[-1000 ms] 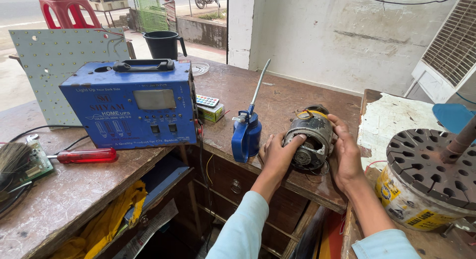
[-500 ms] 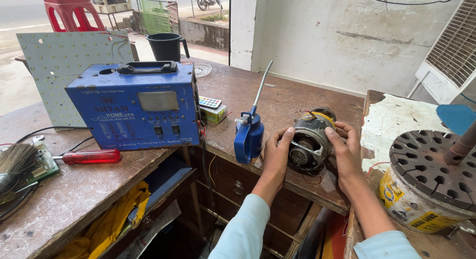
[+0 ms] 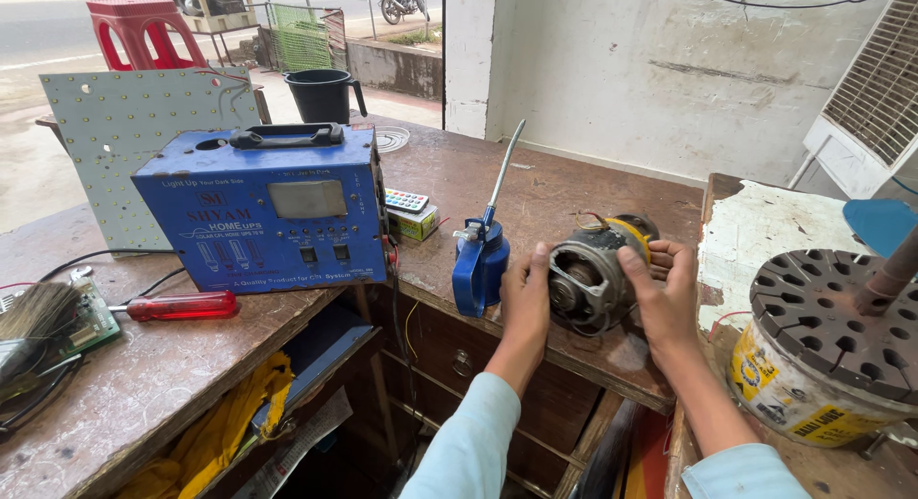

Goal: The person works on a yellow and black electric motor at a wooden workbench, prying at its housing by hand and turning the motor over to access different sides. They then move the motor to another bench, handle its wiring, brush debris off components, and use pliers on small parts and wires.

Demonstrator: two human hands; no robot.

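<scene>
The brown worktop fills the middle of the frame. Left of centre on it stands a blue power box. At centre right I clasp a small grey motor lying on the worktop's near edge: my left hand and right hand grip its two sides. A blue oil can stands just beside my left hand.
</scene>
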